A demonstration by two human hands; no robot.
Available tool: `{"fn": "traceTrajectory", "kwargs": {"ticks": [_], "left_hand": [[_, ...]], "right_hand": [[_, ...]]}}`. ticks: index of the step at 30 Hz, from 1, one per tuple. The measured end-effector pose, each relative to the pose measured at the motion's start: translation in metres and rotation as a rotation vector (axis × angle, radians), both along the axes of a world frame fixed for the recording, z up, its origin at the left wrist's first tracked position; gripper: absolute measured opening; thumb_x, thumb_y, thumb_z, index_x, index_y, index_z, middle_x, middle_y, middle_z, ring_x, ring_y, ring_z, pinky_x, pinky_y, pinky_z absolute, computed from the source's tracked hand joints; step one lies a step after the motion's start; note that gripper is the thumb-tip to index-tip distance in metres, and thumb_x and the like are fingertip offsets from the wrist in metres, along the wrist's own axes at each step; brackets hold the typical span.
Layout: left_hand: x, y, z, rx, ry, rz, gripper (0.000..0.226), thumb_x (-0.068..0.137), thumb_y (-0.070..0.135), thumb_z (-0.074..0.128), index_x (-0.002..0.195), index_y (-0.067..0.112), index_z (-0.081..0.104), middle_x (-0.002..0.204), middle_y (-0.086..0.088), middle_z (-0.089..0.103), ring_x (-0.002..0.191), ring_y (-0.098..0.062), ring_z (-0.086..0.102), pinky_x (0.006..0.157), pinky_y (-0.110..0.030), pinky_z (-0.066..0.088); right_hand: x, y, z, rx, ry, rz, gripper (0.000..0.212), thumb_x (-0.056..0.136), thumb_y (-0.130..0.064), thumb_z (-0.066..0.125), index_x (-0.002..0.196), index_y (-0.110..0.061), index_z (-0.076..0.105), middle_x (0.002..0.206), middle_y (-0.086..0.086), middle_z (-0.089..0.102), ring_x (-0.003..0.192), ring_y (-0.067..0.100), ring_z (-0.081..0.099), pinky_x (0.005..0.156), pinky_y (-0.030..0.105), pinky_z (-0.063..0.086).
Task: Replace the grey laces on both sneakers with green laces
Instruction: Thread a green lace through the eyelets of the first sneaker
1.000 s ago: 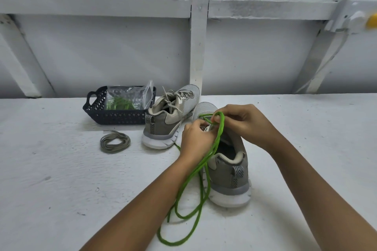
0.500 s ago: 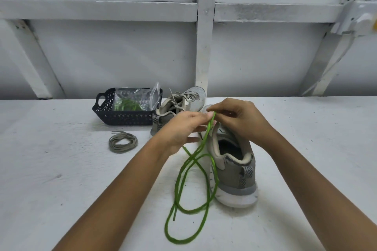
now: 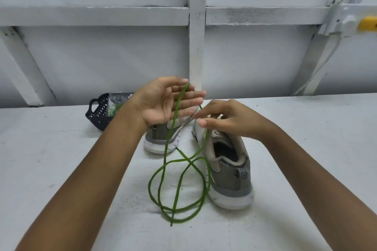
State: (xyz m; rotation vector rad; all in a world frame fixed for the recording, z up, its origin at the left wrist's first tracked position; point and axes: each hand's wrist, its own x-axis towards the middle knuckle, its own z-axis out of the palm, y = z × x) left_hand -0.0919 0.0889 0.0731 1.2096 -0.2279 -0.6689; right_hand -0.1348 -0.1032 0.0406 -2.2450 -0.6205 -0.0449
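The raised left hand [image 3: 163, 104] hides the front of the far grey sneaker [image 3: 158, 137]; its forearm covers half the black perforated plastic basket [image 3: 98, 112].

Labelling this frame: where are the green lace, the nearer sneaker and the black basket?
green lace [image 3: 190, 163], head view, where its strands cross
nearer sneaker [image 3: 232, 179], head view, grey heel side
black basket [image 3: 100, 114], head view, lattice front wall

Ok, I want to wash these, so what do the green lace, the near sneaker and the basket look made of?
Green lace: matte woven cord, probably; limp, coiling loosely. Near sneaker: grey textile upper, likely, with white foam-like sole, dull. Basket: dark moulded plastic, judging by its lattice wall and handle.
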Motion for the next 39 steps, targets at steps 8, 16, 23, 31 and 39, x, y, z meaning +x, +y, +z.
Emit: {"fn": "traceTrajectory", "kwargs": {"ticks": [8,16,23,31,39], "left_hand": [[0.009,-0.030,0.008,-0.238,-0.008,0.016,0.020,0.096,0.004,0.031,0.084,0.004,0.048,0.111,-0.027,0.061,0.098,-0.028,0.066,0.072,-0.037,0.058],[0.012,-0.020,-0.031,-0.101,0.017,-0.092,0.046,0.092,0.043,0.042,0.097,0.005,0.068,0.088,-0.011,0.072,0.080,-0.022,0.071,0.074,-0.039,0.057],[0.011,-0.013,-0.033,-0.064,-0.126,-0.228,0.023,0.082,0.022,0.055,0.087,0.011,0.076,0.091,-0.007,0.074,0.080,-0.015,0.071,0.071,-0.029,0.058],[0.028,-0.040,0.003,-0.300,-0.026,0.139,0.023,0.100,0.009,0.035,0.090,0.004,0.055,0.107,-0.015,0.067,0.099,-0.021,0.065,0.067,-0.030,0.059],[0.044,-0.043,0.007,-0.214,-0.073,0.323,0.024,0.100,0.020,0.038,0.087,0.009,0.055,0.110,-0.014,0.066,0.113,-0.025,0.060,0.075,-0.035,0.055]], "right_hand": [[0.000,0.031,0.000,0.170,0.270,0.201,0.017,0.093,-0.023,0.058,0.098,-0.015,0.072,0.056,-0.009,0.054,0.050,0.006,0.047,0.052,0.018,0.042],[0.025,-0.001,0.032,0.942,0.367,0.051,0.024,0.098,-0.015,0.042,0.081,-0.005,0.058,0.056,0.001,0.064,0.043,0.006,0.058,0.044,0.016,0.048],[0.056,-0.027,0.033,1.401,0.350,-0.231,0.020,0.098,-0.017,0.047,0.086,-0.005,0.057,0.064,0.006,0.067,0.056,0.012,0.066,0.052,0.020,0.053],[0.044,-0.012,-0.001,0.683,0.826,0.064,0.028,0.098,-0.014,0.035,0.108,-0.005,0.060,0.090,0.010,0.070,0.055,0.011,0.060,0.048,0.019,0.049],[0.041,-0.012,-0.005,0.685,0.578,0.003,0.021,0.097,-0.006,0.044,0.090,-0.002,0.064,0.067,0.003,0.069,0.052,0.006,0.060,0.048,0.014,0.049]]}}
